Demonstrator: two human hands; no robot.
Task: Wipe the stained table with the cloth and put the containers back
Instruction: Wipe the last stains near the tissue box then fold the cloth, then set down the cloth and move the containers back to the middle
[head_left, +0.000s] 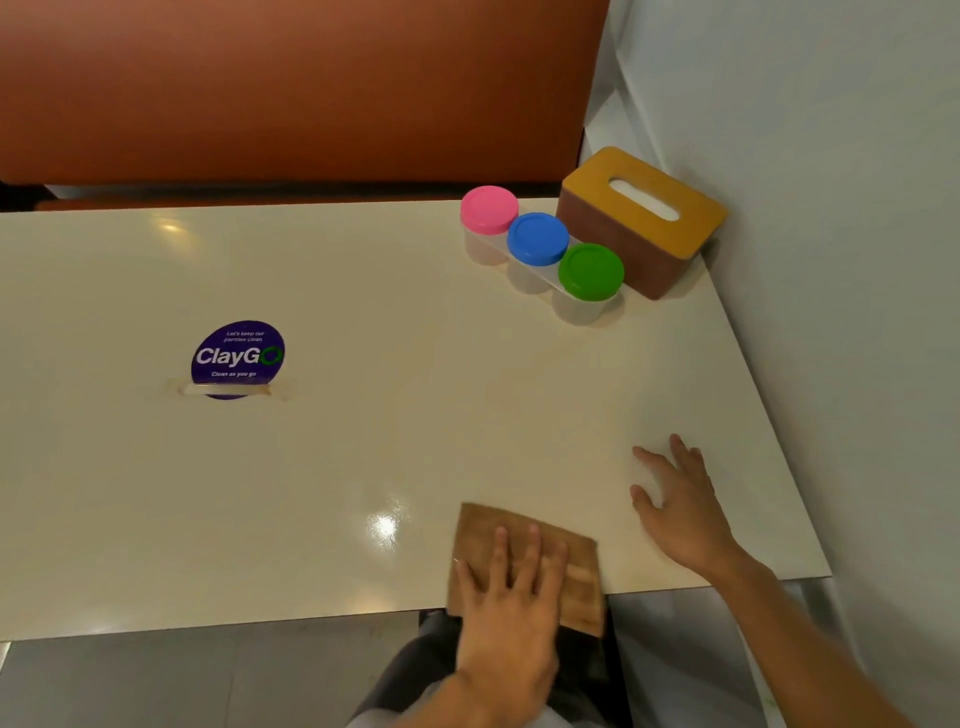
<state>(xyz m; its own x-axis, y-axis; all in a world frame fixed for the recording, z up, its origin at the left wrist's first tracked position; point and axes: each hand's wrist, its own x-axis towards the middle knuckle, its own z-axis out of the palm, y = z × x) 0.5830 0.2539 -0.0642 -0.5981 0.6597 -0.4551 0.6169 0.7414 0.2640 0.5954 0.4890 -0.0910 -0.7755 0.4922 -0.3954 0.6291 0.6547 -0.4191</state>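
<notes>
At the near edge of the cream table (156, 493), close to its right end, a folded brown cloth (483, 525) lay flat, with one corner hanging a little past the rim. The person's left hand (506, 608) rested on top of it, palm down, fingers straight and slightly spread, pressing the cloth onto the surface rather than gripping it. Just to the right, the right hand (680, 504) was stretched over the bare tabletop, fingers splayed and relaxed, holding nothing; it was blurred, and I could not tell whether the palm touched the surface. Well beyond both hands, in the far right corner, the three clear containers (528, 275) stood upright in a slanted row, touching one another: a pink lid (489, 209) farthest back, a blue lid (537, 239) in the middle, and a green lid (590, 271) nearest. They sat just beside a brown tissue box (644, 223) with a yellow top, which stood against the pale wall (831, 208). A faint yellowish smear showed on the tabletop between the containers and the hands. Over on the left half, a round purple sticker (238, 353) read "ClayGo", with a pale, brown-edged streak across its lower edge. An orange-brown bench back (291, 88) rose behind the far side.
</notes>
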